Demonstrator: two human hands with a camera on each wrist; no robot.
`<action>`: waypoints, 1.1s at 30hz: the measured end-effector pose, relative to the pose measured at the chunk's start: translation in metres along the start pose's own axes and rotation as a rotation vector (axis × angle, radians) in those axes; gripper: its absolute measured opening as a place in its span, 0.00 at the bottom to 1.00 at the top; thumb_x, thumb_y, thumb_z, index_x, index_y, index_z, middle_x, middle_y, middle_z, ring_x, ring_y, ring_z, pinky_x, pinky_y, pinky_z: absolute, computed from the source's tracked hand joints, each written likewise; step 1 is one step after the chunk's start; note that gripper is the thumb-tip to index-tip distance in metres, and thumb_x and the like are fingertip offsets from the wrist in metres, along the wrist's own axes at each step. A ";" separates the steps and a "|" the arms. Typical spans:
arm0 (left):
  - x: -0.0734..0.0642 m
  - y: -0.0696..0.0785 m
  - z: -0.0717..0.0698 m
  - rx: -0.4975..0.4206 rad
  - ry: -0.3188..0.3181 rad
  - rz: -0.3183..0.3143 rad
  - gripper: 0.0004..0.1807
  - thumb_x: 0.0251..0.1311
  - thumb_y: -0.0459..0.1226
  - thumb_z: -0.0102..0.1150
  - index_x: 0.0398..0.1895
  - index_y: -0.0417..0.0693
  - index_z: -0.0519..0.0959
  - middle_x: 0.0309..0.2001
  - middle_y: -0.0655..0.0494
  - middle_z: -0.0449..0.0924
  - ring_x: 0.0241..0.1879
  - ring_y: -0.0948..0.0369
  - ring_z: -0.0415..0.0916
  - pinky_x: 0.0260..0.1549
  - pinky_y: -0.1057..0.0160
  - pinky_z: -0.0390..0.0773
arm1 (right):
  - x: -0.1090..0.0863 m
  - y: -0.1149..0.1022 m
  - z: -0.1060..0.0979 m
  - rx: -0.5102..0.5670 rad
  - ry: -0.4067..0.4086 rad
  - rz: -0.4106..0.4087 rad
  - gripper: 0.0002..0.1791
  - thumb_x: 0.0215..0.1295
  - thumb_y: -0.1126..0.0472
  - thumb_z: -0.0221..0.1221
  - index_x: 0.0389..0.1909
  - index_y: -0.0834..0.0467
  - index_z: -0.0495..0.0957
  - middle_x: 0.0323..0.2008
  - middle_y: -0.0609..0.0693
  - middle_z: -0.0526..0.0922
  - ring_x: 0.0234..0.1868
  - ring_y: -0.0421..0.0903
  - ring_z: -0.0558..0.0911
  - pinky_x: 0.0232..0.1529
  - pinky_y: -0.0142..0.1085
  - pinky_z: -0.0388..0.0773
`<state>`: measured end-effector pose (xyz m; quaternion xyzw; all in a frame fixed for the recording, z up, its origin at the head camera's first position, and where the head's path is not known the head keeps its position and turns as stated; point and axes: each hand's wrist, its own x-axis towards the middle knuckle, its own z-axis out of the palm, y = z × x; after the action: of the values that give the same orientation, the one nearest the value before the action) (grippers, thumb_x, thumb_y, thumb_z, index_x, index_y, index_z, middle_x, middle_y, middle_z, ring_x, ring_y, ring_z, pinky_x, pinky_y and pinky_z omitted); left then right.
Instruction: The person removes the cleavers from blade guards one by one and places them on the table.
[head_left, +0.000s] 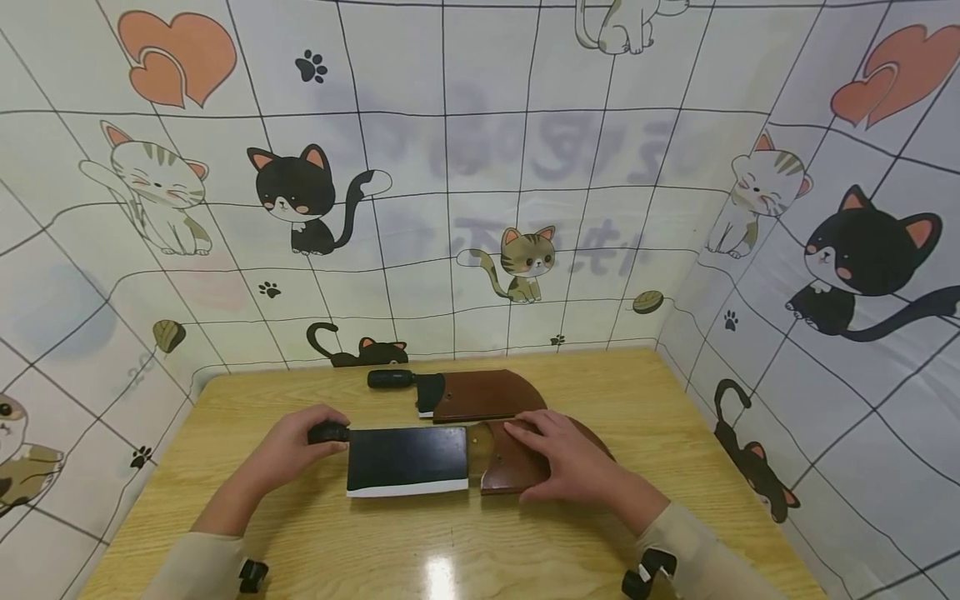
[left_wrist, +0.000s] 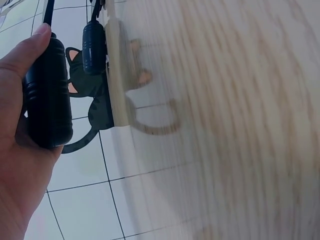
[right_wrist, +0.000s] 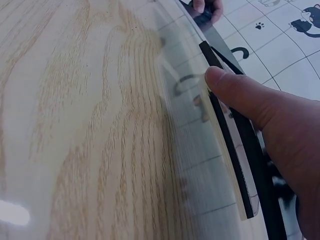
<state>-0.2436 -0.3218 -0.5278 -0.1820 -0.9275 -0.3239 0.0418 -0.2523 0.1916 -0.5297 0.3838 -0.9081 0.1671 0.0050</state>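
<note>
My left hand grips the black handle of a cleaver, thumb along its side in the left wrist view. The wide dark blade, with a bright cutting edge facing me, lies out in view. Its far end meets the mouth of a brown leather sheath. Over that sheath lies my right hand, holding it with fingers at the back edge and thumb near the front edge; the thumb shows in the right wrist view. Part of the sheath is hidden beneath the hand.
Behind, a second cleaver with a black handle lies in its own brown sheath, close to the first. Both are by the back of a wooden table, bordered by a tiled-pattern cloth wall with cartoon cats.
</note>
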 end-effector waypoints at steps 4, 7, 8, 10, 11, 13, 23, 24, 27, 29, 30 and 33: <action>-0.003 -0.003 -0.003 -0.003 -0.002 -0.008 0.18 0.65 0.39 0.81 0.56 0.52 0.88 0.52 0.63 0.87 0.50 0.59 0.84 0.48 0.52 0.86 | -0.001 0.001 -0.001 0.009 0.003 -0.004 0.64 0.52 0.29 0.82 0.88 0.41 0.63 0.81 0.49 0.66 0.81 0.54 0.65 0.77 0.62 0.68; -0.005 -0.005 -0.005 -0.006 -0.008 -0.017 0.18 0.65 0.39 0.81 0.56 0.52 0.88 0.52 0.63 0.87 0.50 0.58 0.84 0.48 0.52 0.86 | -0.002 0.002 -0.002 0.020 -0.002 -0.007 0.64 0.51 0.30 0.83 0.88 0.42 0.64 0.82 0.51 0.66 0.81 0.56 0.65 0.76 0.63 0.68; -0.005 -0.006 -0.005 -0.010 -0.009 -0.021 0.18 0.65 0.39 0.81 0.56 0.52 0.88 0.52 0.62 0.87 0.51 0.58 0.84 0.48 0.51 0.86 | -0.002 0.003 -0.002 0.023 -0.006 -0.006 0.64 0.51 0.30 0.83 0.88 0.42 0.64 0.82 0.52 0.66 0.81 0.57 0.65 0.76 0.63 0.69; -0.006 -0.008 -0.007 -0.014 -0.013 -0.028 0.18 0.65 0.39 0.81 0.56 0.52 0.88 0.53 0.61 0.87 0.51 0.57 0.83 0.49 0.51 0.85 | -0.004 0.005 -0.002 0.022 -0.019 -0.003 0.65 0.51 0.30 0.83 0.88 0.42 0.64 0.82 0.53 0.66 0.81 0.57 0.65 0.76 0.63 0.69; -0.007 -0.009 -0.007 -0.014 -0.016 -0.032 0.18 0.65 0.38 0.81 0.56 0.52 0.88 0.53 0.61 0.87 0.52 0.56 0.83 0.49 0.50 0.85 | -0.004 0.007 -0.002 0.022 -0.027 0.001 0.65 0.51 0.30 0.83 0.88 0.42 0.64 0.82 0.54 0.66 0.81 0.57 0.65 0.76 0.63 0.69; -0.008 -0.011 -0.008 -0.019 -0.027 -0.043 0.18 0.65 0.39 0.81 0.56 0.51 0.88 0.54 0.60 0.87 0.52 0.55 0.83 0.50 0.50 0.85 | -0.005 0.009 -0.001 0.021 -0.038 0.003 0.65 0.51 0.29 0.82 0.88 0.41 0.64 0.82 0.54 0.66 0.82 0.57 0.65 0.76 0.63 0.69; -0.011 -0.019 -0.011 -0.078 -0.115 -0.130 0.17 0.65 0.40 0.82 0.54 0.50 0.88 0.52 0.57 0.87 0.51 0.55 0.83 0.50 0.52 0.85 | -0.010 0.021 0.002 0.042 -0.047 -0.006 0.63 0.53 0.28 0.81 0.87 0.45 0.66 0.82 0.57 0.67 0.80 0.60 0.67 0.74 0.65 0.70; -0.011 -0.019 -0.011 -0.087 -0.123 -0.140 0.17 0.64 0.39 0.82 0.54 0.50 0.88 0.52 0.56 0.87 0.50 0.55 0.83 0.49 0.54 0.85 | -0.010 0.022 0.002 0.048 -0.050 -0.004 0.63 0.53 0.28 0.81 0.87 0.46 0.66 0.82 0.57 0.67 0.81 0.61 0.67 0.74 0.65 0.69; -0.012 -0.022 -0.010 -0.090 -0.145 -0.152 0.17 0.64 0.40 0.82 0.53 0.50 0.88 0.52 0.56 0.87 0.49 0.56 0.82 0.47 0.57 0.83 | -0.011 0.023 0.003 0.064 -0.053 -0.005 0.63 0.52 0.29 0.81 0.86 0.47 0.67 0.82 0.58 0.67 0.81 0.61 0.66 0.75 0.65 0.69; -0.013 -0.023 -0.009 -0.090 -0.156 -0.154 0.17 0.63 0.40 0.83 0.53 0.50 0.88 0.52 0.56 0.87 0.50 0.56 0.81 0.47 0.56 0.83 | -0.011 0.024 0.004 0.069 -0.055 -0.009 0.63 0.52 0.29 0.81 0.86 0.47 0.67 0.82 0.58 0.67 0.82 0.61 0.66 0.75 0.65 0.69; -0.013 -0.024 -0.008 -0.083 -0.160 -0.154 0.17 0.63 0.40 0.83 0.52 0.50 0.88 0.51 0.56 0.87 0.50 0.56 0.81 0.48 0.56 0.82 | -0.011 0.024 0.004 0.068 -0.055 -0.012 0.63 0.52 0.28 0.81 0.86 0.47 0.67 0.82 0.58 0.67 0.81 0.61 0.66 0.75 0.64 0.70; -0.014 -0.027 -0.007 -0.067 -0.171 -0.152 0.17 0.62 0.41 0.83 0.51 0.52 0.88 0.51 0.58 0.87 0.51 0.56 0.80 0.49 0.53 0.81 | -0.011 0.026 0.008 0.056 -0.060 -0.017 0.63 0.52 0.26 0.79 0.86 0.47 0.67 0.81 0.55 0.68 0.81 0.59 0.67 0.75 0.63 0.71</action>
<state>-0.2408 -0.3497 -0.5403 -0.1393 -0.9274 -0.3404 -0.0686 -0.2619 0.2131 -0.5467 0.3965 -0.8994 0.1810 -0.0316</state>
